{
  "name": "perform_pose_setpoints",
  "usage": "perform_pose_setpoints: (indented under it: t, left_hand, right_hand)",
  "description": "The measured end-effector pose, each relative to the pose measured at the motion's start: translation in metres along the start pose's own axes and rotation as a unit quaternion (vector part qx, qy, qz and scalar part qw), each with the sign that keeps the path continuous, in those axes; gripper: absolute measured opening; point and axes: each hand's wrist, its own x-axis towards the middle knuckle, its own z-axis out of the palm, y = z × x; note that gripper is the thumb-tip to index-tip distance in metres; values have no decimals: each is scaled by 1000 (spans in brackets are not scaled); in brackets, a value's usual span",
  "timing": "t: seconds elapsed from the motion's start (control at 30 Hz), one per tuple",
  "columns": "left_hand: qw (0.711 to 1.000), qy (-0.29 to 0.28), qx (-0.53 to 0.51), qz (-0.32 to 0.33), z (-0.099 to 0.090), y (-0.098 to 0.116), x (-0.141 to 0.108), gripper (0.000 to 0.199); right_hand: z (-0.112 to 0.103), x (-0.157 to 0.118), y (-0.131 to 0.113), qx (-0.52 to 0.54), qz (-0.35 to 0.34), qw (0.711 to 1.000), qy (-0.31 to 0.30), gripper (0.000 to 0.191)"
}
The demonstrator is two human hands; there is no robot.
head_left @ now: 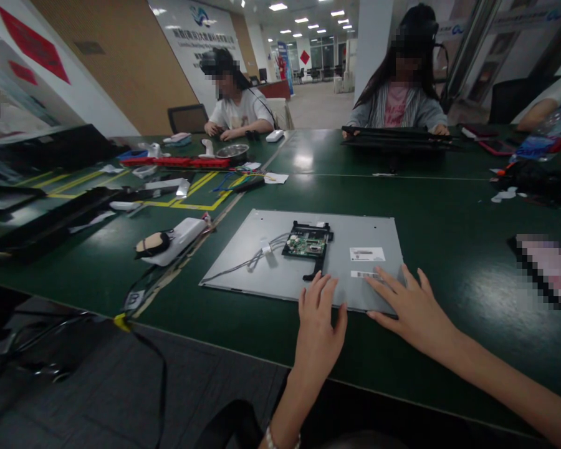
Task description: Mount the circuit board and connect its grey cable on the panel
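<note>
Both hands are loosely spread, gripping nothing: the left hand (318,315) at the metal panel's (247,234) near edge, the right hand (414,308) over its near right corner, perhaps to steady it; contact is hard to tell. The panel lies flat on the green worktop (449,227), presumably keeping its circuit board (311,246) accessible. Beyond the panel, two people (243,109) sit.

Room to pass lies between panel (280,284) and phone (549,265), partly blocked by the right hand (416,308).
</note>
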Motion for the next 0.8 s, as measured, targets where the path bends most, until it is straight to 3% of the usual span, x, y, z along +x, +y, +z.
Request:
perform_pose_setpoints:
  t: [0.47, 0.8]
  left_hand:
    - [1000, -1, -20, 4, 1, -2, 0, 40]
    - [1000, -14, -23, -9, 0, -2, 0, 43]
  right_hand:
    - [-12, 47, -35, -16, -34, 999, -9, 65]
    - [-9, 62, -48, -37, -34, 999, -5, 58]
